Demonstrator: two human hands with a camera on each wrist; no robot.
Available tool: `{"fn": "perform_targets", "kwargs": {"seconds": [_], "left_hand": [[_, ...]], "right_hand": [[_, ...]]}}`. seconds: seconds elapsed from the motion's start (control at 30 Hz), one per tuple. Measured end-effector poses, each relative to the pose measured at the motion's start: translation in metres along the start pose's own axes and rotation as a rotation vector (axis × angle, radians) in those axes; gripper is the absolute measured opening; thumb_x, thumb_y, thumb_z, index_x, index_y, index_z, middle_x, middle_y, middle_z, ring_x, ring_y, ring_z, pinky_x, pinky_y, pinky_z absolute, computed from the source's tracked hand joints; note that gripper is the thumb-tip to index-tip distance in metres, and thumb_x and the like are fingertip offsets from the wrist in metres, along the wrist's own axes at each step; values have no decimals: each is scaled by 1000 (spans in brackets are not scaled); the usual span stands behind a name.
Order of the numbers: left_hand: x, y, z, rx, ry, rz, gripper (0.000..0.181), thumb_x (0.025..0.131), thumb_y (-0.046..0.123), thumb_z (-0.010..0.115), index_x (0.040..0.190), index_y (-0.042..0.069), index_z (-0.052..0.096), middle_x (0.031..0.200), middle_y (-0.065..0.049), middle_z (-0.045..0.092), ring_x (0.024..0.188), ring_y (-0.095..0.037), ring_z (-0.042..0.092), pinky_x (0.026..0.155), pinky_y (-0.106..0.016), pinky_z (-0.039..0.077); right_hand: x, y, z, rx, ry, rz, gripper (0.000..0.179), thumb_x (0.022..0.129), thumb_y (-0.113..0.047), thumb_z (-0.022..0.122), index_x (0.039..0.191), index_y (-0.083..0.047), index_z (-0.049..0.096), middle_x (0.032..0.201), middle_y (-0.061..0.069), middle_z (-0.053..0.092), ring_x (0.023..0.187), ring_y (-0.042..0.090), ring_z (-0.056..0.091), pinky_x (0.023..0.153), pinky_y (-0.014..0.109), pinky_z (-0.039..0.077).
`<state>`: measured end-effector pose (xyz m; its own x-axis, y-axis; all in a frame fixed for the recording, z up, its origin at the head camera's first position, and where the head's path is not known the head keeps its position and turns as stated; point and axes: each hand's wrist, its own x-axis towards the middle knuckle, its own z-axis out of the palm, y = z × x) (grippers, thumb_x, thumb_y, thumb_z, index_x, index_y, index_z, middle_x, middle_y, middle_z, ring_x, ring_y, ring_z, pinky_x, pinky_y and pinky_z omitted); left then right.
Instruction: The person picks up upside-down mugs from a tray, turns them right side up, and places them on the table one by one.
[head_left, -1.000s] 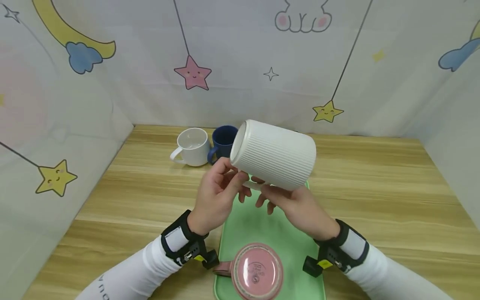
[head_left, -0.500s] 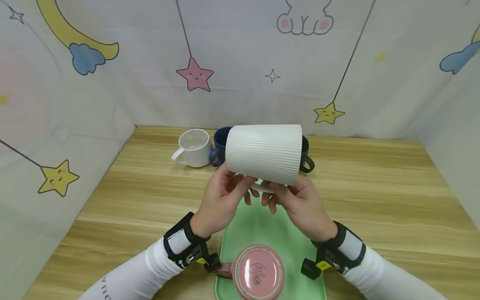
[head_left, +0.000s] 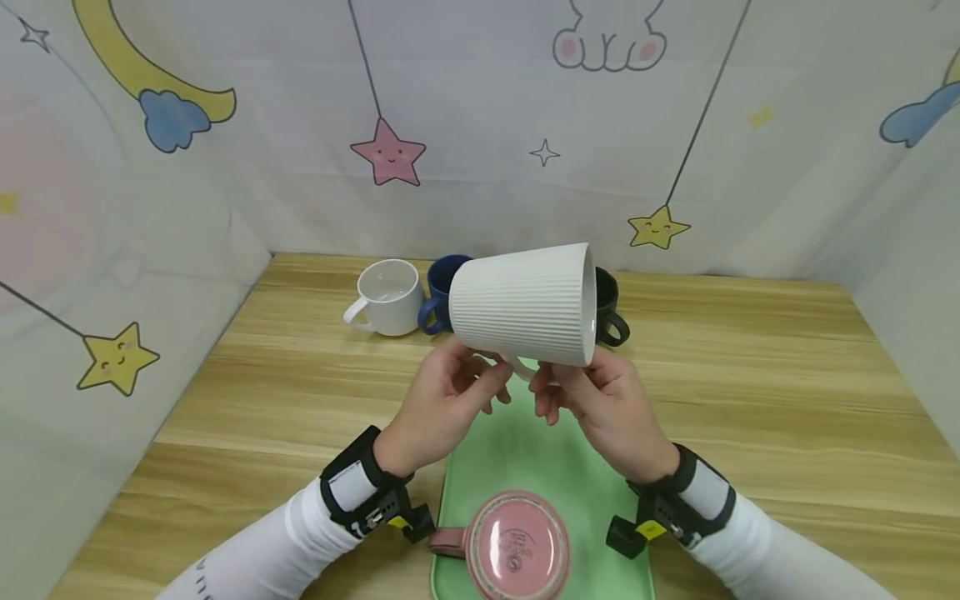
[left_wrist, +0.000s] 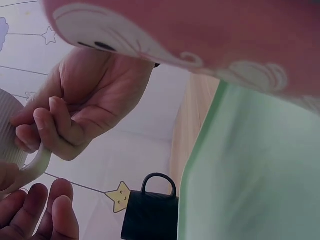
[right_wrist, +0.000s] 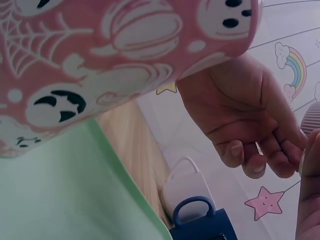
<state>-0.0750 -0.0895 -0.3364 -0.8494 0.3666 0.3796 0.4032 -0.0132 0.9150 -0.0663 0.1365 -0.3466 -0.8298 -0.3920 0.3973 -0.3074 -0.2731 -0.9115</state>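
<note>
A white ribbed mug [head_left: 517, 304] is held in the air on its side, its mouth facing right and its handle [head_left: 521, 368] pointing down. My left hand [head_left: 435, 408] pinches the handle near the base end. My right hand [head_left: 618, 417] pinches it nearer the rim, thumb close under the body. In the left wrist view, several fingers [left_wrist: 62, 215] of my left hand show beside the handle. Below, a pink mug [head_left: 517, 542] stands upside down on a green tray [head_left: 540, 454], handle to the left. Pale ghost and pumpkin figures cover its side in the right wrist view.
Behind the held mug, a white cup [head_left: 392, 300], a blue mug [head_left: 437, 312] and a black mug [head_left: 611, 308] stand in a row on the wooden table [head_left: 765, 400]. A cloth backdrop [head_left: 465, 83] printed with stars rises behind the table.
The white mug has turned in my hands: its base faced left a second ago, and now its mouth shows at the right. The black mug behind it has come into view. Both hands keep their hold.
</note>
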Motion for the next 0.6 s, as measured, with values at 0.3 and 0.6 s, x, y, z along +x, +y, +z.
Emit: {"fn": "perform_targets", "kwargs": {"seconds": [0.3,0.6], "left_hand": [[-6,-2,-9,121,24,-32,17,103,4,65,120,4,64,111,-10,67,82,-24,72,67,-34,60],[-13,-5,-21,179,35,-40,16,102,2,67,118,4,65,110,-8,69,89,-22,69,72,-32,60]], "right_hand": [[-3,0,-9,-93,21,-34,23,113,-14,54,128,-1,64,99,11,69,79,22,68,63,31,60],[-7,0,-18,-185,33,-72,18,111,-5,55,122,4,65,98,11,70,74,22,68,59,33,60]]}}
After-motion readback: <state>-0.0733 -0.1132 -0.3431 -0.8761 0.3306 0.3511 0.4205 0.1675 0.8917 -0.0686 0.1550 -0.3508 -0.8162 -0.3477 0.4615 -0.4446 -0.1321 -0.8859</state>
